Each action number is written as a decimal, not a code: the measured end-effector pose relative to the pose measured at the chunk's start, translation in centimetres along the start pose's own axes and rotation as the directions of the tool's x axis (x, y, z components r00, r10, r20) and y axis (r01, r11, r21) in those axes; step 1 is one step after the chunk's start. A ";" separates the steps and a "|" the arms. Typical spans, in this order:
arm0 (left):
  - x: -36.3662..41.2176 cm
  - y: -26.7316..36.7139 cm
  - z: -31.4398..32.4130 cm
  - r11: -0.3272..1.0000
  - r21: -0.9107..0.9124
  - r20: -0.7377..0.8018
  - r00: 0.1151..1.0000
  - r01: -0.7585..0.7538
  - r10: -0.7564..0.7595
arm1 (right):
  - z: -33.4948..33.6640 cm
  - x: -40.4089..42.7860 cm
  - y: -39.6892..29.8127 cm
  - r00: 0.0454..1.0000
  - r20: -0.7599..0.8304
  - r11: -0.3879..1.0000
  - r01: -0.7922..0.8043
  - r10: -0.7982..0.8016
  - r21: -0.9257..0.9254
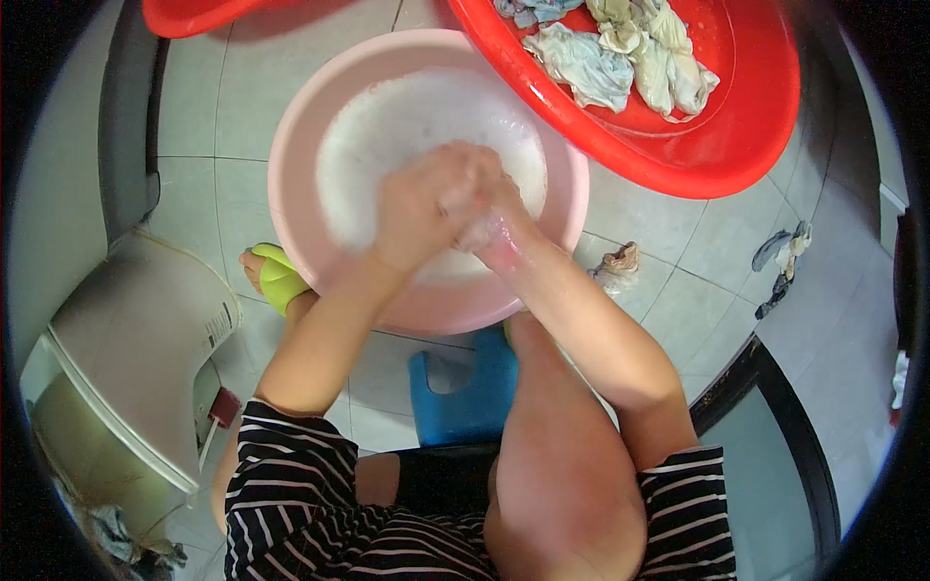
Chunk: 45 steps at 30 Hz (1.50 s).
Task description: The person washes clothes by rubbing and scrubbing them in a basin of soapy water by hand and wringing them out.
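Observation:
My left hand (421,200) and my right hand (505,192) are pressed together, fingers curled, above the middle of a pink plastic basin (294,174). Both are blurred by motion. Something pale and wet shows between them and against the right wrist; whether it is thin cloth or suds is unclear. White foam (356,145) covers the water in the basin. Wet suds shine on my right wrist. A red plastic basin (734,156) overlaps the pink one's far right rim and holds crumpled wet clothes (581,65), whitish, cream and blue-grey.
Another red basin (192,14) shows at the far left. A blue plastic stool (465,414) stands between my legs. Small cloths (617,265) and dark and white pieces (785,254) lie on the tiles at right. A curved white fixture (138,305) stands at left.

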<state>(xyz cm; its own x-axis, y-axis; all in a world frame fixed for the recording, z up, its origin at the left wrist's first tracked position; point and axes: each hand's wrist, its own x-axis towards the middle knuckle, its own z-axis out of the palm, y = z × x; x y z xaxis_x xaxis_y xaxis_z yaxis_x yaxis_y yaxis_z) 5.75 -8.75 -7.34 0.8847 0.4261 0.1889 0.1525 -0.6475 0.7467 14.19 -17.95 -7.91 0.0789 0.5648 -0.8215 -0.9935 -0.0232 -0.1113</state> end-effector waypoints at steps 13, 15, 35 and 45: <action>-1.6 -5.6 0.5 0.808 0.283 -0.077 0.852 0.516 -0.517 | -4.7 1.1 2.0 0.627 0.207 -0.114 0.185 -0.751 -0.976; -2.7 -6.7 2.9 0.852 0.318 -0.177 0.909 0.416 -0.378 | -3.3 1.8 2.9 0.624 0.227 -0.258 0.042 -0.748 -0.965; -2.3 4.2 0.3 0.997 -0.021 0.128 0.989 -0.074 0.077 | -2.3 1.3 -0.8 0.908 0.418 0.980 0.091 -0.008 -0.178; 2.2 1.6 0.0 0.950 0.285 0.355 0.907 0.128 -0.228 | -2.4 3.0 3.6 0.996 0.025 0.992 0.090 -0.088 -0.093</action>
<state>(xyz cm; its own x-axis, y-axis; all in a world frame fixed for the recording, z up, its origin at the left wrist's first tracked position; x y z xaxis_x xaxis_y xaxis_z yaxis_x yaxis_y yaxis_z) 7.92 -8.85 -5.71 0.9236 0.3102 -0.2253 0.3834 -0.7408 0.5516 11.08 -18.32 -12.15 0.1641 0.5853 -0.7941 -0.9705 -0.0485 -0.2362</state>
